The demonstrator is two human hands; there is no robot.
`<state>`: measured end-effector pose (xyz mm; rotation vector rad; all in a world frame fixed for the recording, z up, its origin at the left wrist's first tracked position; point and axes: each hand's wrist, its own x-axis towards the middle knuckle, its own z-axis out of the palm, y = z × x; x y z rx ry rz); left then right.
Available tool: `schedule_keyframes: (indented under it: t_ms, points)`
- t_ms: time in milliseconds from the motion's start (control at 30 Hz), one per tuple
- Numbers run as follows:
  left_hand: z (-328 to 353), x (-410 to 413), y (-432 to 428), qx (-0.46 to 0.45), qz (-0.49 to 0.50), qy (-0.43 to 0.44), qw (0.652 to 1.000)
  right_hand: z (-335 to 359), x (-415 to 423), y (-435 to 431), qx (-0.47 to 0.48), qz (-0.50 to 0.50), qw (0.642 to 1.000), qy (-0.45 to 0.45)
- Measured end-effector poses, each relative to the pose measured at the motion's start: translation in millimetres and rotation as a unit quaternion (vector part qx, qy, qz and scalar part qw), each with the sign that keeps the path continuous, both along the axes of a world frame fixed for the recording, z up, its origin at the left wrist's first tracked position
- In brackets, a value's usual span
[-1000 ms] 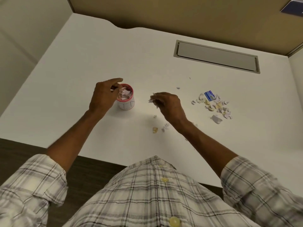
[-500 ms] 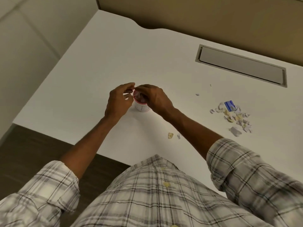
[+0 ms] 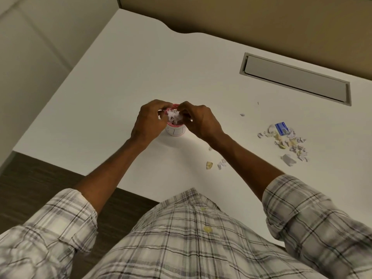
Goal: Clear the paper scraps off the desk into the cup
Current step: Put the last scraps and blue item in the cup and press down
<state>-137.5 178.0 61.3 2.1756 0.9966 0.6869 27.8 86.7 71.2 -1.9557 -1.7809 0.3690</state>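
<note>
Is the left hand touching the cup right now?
Touching. In the head view the left hand wraps the near-left side of the cup, its fingers overlapping the pink rim with no gap showing.

One white desk (image 3: 124, 81) held one small pink-rimmed paper cup (image 3: 175, 131), with two hands, the left hand (image 3: 150, 121) and the right hand (image 3: 198, 119), at its mouth. One loose pile of paper scraps (image 3: 287, 142) lay to the right, too many to count. One blue-printed scrap (image 3: 281, 128) topped it. One yellowish scrap (image 3: 209, 165) and about three small white scraps (image 3: 221, 164) lay nearer. One grey cable hatch (image 3: 296, 78) sat behind.
</note>
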Motion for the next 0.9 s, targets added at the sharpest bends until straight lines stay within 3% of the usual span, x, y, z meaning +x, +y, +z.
schedule_keyframes:
  t_ms: [167,267,433,500,600,700,900]
  points:
    - [0.9,1.6,-1.5,0.004,-0.006,0.016,1.000,-0.4,-0.4,-3.7,0.061,-0.008,0.998,-0.015]
    - [1.0,1.2,-5.9,0.010,-0.037,0.035,0.999,-4.2,8.7,-18.3,0.096,-0.064,0.993,0.017]
    - [-1.6,13.3,-1.6,0.048,-0.114,0.154,0.980,-41.2,37.8,-82.6,0.062,-0.129,0.989,0.026]
    - [0.3,19.6,4.8,0.077,-0.135,0.215,0.964,-62.3,43.6,-110.7,-0.024,-0.092,0.995,0.016]
    - [6.4,31.1,13.8,0.095,-0.162,0.272,0.944,-90.5,34.2,-136.4,-0.101,0.053,0.993,-0.008]
    - [8.1,41.6,17.8,0.097,-0.173,0.331,0.922,-113.2,18.0,-153.7,-0.080,0.123,0.987,-0.059]
    - [3.2,54.1,18.6,0.057,-0.164,0.370,0.913,-132.3,41.1,-226.2,0.009,0.065,0.989,-0.130]
